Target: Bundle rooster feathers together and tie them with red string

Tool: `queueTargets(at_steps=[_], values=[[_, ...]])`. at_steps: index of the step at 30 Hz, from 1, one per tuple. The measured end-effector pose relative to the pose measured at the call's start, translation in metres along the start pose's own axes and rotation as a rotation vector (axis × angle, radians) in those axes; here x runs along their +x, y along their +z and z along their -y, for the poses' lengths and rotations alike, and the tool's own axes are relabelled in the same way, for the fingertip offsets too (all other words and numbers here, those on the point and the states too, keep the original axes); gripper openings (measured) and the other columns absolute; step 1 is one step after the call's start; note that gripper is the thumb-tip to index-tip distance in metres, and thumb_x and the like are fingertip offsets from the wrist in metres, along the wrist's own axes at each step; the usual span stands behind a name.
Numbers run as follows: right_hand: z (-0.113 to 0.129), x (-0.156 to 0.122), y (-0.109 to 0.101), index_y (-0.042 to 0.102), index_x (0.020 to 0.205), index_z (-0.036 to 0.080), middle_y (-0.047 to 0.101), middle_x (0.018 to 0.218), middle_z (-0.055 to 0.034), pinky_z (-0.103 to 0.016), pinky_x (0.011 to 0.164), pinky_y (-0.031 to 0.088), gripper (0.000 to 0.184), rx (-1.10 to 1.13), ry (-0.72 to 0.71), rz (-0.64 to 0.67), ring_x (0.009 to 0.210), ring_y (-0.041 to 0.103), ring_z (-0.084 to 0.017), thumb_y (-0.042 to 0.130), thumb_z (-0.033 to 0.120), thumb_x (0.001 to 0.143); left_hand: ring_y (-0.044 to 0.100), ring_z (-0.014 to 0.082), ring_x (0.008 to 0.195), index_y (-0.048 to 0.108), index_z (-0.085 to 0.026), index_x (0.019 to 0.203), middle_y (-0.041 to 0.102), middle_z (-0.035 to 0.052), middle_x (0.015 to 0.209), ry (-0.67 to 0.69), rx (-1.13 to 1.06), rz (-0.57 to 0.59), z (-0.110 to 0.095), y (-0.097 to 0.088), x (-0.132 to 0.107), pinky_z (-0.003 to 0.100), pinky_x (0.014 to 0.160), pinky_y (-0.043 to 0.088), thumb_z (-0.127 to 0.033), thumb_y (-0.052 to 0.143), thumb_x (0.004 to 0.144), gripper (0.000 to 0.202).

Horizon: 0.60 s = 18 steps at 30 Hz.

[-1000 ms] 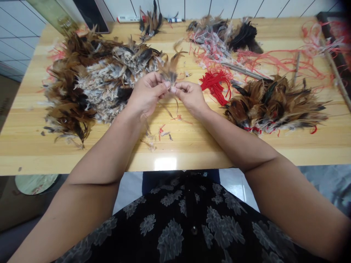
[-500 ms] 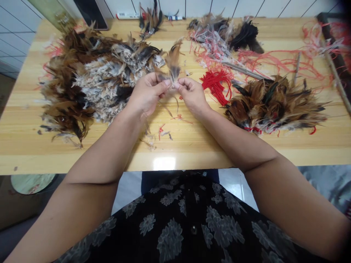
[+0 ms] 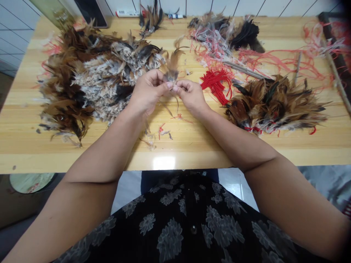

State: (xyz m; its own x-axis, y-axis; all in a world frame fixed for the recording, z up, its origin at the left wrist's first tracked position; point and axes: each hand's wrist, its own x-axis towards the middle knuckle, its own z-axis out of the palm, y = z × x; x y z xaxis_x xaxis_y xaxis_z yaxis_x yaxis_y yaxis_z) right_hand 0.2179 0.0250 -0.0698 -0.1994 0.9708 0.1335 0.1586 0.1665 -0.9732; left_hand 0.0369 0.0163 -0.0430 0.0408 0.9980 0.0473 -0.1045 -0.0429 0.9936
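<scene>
Above the middle of the table, my left hand (image 3: 150,89) is closed in a pinch on brown and grey feathers (image 3: 172,65) whose tips point away from me. My right hand (image 3: 191,94) pinches at the base of the same feathers, fingertips almost touching those of the left. What lies between the right fingertips is too small to make out. Left of my hands spreads a large heap of brown, black and whitish feathers (image 3: 101,80). Just right of them lies a bundle of short red strings (image 3: 216,84). Beyond it is a pile of brown feather bunches (image 3: 276,104) with red ties.
At the back lie a marker (image 3: 127,14), a small feather bunch (image 3: 151,20) and a phone-like dark slab (image 3: 91,11). Tangled pink strings (image 3: 282,60) and black feathers (image 3: 246,34) cover the back right, near a dark frame (image 3: 336,54). Scraps of red string (image 3: 161,129) lie nearby.
The feathers between my hands have tilted and shifted slightly, and my fingertips have drawn closer together. The piles on the table stay as they were.
</scene>
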Motion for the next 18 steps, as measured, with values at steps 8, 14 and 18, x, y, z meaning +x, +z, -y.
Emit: queueTargets(at_steps=[8,14,18], values=[[-0.005,-0.002,-0.001,0.056,0.081,0.026,0.064,0.085,0.0004,-0.035,0.096,0.053,0.050,-0.068,-0.084,0.043,0.096,0.061,-0.020,0.089,0.053,0.107,0.078,0.0206,0.084,0.060,-0.024,0.083,0.072,-0.0032,0.076,0.056,0.026,0.072,0.006,0.002,0.002,0.033,0.079,0.061,-0.038,0.122,0.086,0.064],[-0.015,0.005,-0.001,0.063,0.092,0.025,0.063,0.089,0.0010,-0.034,0.097,0.057,0.037,-0.054,-0.080,0.032,0.092,0.060,-0.018,0.078,0.049,0.116,0.072,0.0261,0.083,0.075,-0.033,0.094,0.076,-0.0003,0.084,0.210,0.243,0.120,0.011,-0.032,0.021,0.045,0.078,0.059,-0.082,0.110,0.083,0.062],[-0.021,0.013,-0.005,0.064,0.096,0.023,0.061,0.091,0.0011,-0.035,0.106,0.060,0.035,0.015,-0.060,-0.050,0.097,0.063,-0.017,0.068,0.046,0.122,0.066,0.0245,0.082,0.082,-0.033,0.101,0.077,0.0006,0.088,0.338,0.468,0.091,0.002,-0.050,0.028,0.047,0.082,0.059,-0.085,0.101,0.091,0.057]])
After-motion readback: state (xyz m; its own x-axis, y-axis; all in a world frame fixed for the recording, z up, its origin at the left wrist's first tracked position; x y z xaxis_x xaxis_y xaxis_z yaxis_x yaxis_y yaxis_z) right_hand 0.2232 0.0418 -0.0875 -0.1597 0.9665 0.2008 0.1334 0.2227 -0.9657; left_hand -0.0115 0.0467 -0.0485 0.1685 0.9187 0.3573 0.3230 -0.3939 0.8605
